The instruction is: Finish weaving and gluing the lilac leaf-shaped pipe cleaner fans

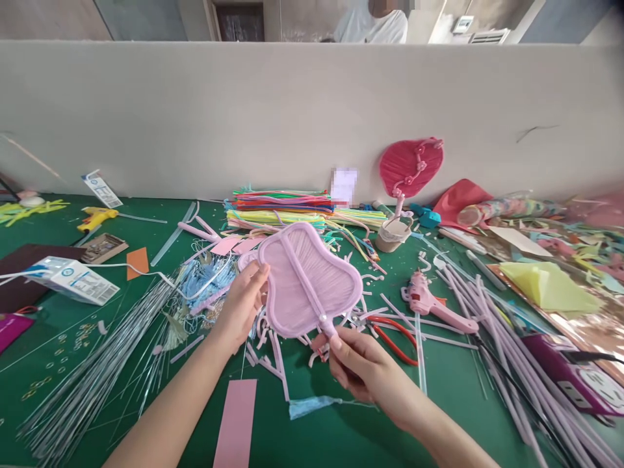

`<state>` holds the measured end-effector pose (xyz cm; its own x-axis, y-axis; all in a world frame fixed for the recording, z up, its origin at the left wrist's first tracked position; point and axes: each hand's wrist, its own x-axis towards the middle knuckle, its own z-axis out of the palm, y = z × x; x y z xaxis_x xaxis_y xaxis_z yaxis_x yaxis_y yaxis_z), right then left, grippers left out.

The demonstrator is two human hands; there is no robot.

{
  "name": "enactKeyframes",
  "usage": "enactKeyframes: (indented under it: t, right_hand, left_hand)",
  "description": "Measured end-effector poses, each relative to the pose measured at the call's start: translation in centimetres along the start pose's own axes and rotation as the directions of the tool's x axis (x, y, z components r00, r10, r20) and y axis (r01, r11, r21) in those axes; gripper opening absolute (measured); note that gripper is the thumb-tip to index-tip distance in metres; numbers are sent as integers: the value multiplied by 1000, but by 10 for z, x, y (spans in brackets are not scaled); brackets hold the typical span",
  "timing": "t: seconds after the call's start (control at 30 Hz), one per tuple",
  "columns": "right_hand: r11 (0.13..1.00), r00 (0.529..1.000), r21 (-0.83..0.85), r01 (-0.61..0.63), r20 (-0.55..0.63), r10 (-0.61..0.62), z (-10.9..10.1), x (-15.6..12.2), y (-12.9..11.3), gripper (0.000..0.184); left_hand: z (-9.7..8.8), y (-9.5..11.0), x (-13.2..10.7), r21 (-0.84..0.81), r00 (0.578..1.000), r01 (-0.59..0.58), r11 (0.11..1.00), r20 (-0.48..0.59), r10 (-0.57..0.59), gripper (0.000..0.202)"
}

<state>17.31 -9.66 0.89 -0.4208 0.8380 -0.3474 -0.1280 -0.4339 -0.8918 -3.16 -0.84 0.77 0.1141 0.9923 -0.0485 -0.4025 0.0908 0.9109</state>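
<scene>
A lilac hand fan, with a fuzzy pipe-cleaner rim, pleated fabric and a central rib, is held up above the table. My right hand is closed round its short handle, near a small pearl-like bead. At the fan's left edge, my left hand pinches the rim between thumb and fingers. Below the fan lie lilac pipe-cleaner scraps and red-handled pliers, partly covered. A blue tassel lies left of my right wrist, its cord running toward the arm.
Pink glue gun and long lilac stems lie right; a purple power strip sits beyond. Silver wires spread left. At the back are coloured pipe cleaners and a red fan in a cup, before a partition.
</scene>
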Motion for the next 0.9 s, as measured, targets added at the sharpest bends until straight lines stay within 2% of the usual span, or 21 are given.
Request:
enactKeyframes:
  t: [0.1, 0.2, 0.33, 0.5, 0.63, 0.7, 0.77, 0.83, 0.9]
  right_hand:
    - [990, 997, -124, -73, 22, 76, -5, -13, 4, 46]
    - [978, 993, -180, -109, 35, 117, -7, -23, 8, 47]
    - [975, 990, -180, -128, 34, 136, -4, -28, 8, 50]
    - [974, 986, -160, -161, 22, 167, 5, -27, 9, 55]
    - [979, 988, -134, -154, 11, 157, 10, -32, 9, 52]
    - [972, 994, -204, -113, -19, 111, 7, -35, 5, 46]
    - [918, 997, -396, -21, -76, -10, 2, -38, -2, 39]
    - [773, 970, -630, 72, -134, -200, -6, -39, -6, 31]
    - [605, 922, -790, 95, -159, -352, -12, -38, -5, 25]
  left_hand:
    - [-5, 6, 3, 0, 995, -58, 998, -76, 58, 27]
    - [-9, 12, 6, 38, 992, -44, 998, -117, 49, 25]
    - [-11, 10, 6, 88, 994, -36, 995, -95, 45, 26]
    - [-11, -5, 5, 214, 989, -100, 972, -87, 121, 27]
    - [-10, -8, 5, 222, 980, -138, 965, -112, 165, 30]
    - [-8, -2, 3, 180, 982, -145, 973, -93, 163, 35]
    - [-6, 5, 1, 94, 993, -114, 989, -22, 117, 47]
    - [-4, 10, -1, -7, 997, -12, 1000, 70, 12, 61]
    - [-4, 12, -1, -70, 986, 118, 991, 127, -108, 66]
